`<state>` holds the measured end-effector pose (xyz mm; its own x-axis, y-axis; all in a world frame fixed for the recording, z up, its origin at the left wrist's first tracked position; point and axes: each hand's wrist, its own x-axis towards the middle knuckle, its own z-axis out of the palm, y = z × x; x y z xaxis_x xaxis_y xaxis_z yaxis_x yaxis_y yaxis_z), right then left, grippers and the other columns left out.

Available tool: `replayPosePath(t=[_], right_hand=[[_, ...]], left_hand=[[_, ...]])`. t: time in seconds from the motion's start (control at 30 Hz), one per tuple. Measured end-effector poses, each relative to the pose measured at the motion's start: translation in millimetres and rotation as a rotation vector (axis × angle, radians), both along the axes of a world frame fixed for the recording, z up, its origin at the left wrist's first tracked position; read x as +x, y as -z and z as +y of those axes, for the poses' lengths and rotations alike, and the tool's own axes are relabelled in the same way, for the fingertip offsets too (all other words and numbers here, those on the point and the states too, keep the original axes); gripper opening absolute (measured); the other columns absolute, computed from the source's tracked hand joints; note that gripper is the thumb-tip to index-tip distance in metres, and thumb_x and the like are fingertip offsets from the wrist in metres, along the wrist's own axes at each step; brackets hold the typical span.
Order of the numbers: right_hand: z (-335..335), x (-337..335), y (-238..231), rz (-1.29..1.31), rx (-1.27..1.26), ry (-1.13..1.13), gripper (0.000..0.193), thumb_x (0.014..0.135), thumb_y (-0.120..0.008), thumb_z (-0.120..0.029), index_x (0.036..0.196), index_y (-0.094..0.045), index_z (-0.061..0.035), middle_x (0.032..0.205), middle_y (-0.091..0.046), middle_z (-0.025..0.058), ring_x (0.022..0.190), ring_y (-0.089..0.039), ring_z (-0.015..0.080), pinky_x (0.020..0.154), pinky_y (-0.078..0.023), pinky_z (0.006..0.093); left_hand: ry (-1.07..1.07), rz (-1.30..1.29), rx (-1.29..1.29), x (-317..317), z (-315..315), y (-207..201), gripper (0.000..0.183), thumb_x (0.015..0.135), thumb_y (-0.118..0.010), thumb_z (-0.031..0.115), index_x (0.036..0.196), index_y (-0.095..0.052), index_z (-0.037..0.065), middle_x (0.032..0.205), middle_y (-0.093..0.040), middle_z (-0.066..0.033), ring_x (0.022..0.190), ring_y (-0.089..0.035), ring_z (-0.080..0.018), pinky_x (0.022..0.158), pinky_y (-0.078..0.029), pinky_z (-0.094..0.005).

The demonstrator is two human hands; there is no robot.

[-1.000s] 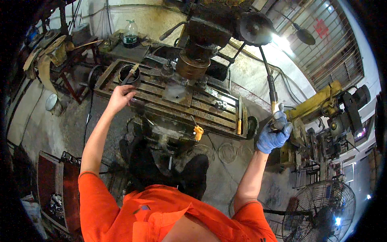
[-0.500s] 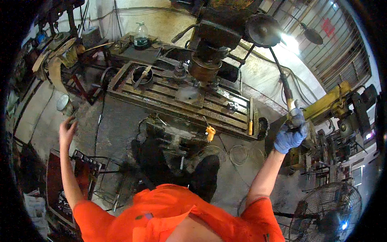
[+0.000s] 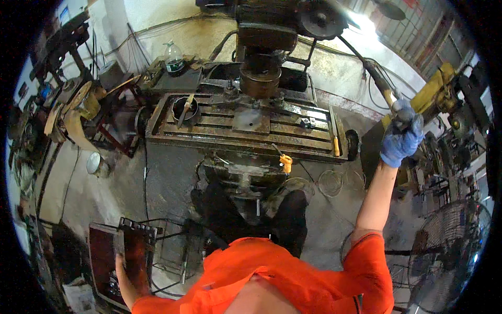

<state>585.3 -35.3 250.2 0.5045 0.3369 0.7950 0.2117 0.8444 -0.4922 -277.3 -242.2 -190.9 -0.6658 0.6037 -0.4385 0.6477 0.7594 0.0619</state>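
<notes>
My right hand, in a blue glove, is wrapped round the pale grip at the lower end of a dark machine lever. That lever runs up to the round dark wheel on the milling machine's head. Bare, my left hand is low at the left, over a reddish-brown box with small metal parts in it; its fingers are too small and dim to make out. Before me lies the machine's slotted table, bearing a flat metal plate beneath the spindle.
A black pot with a brush stands on the table's left end, a yellow-handled file at its right. An orange coolant valve juts from the front edge. A metal bucket stands at left; a large fan at lower right.
My left hand has come down and back from beside the bucket to the box. The right hand keeps hold of the lever grip, now farther right and higher in view. The view has shifted.
</notes>
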Motion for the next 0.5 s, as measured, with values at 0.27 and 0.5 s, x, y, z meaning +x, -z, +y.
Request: replayPosePath(t=[0.27,0.5], right_hand=[[2.5,6.1,-36.0,-0.543,0.030,0.638,0.014,0.079,-0.051,-0.011,0.083,-0.058,0.0013,0.083,-0.062,0.0121,0.076,-0.058,0.0178,0.070,-0.044,0.0250],[17.7,44.1,-79.2,-0.597,0.154,0.406,0.023,0.081,-0.046,-0.008,0.095,-0.060,0.0036,0.090,-0.063,0.0140,0.092,-0.059,0.0216,0.083,-0.043,0.0292]], left_hand=[[-0.018,0.005,-0.185,37.1,0.0,-27.0,0.033,0.075,-0.058,0.018,0.101,-0.052,-0.001,0.095,-0.058,-0.0140,0.086,-0.055,-0.0279,0.074,-0.045,-0.0369],[-0.015,-0.009,-0.211,33.3,16.6,-32.9,0.028,0.076,-0.058,0.020,0.096,-0.055,0.001,0.089,-0.059,-0.0106,0.080,-0.057,-0.0248,0.070,-0.047,-0.0347]])
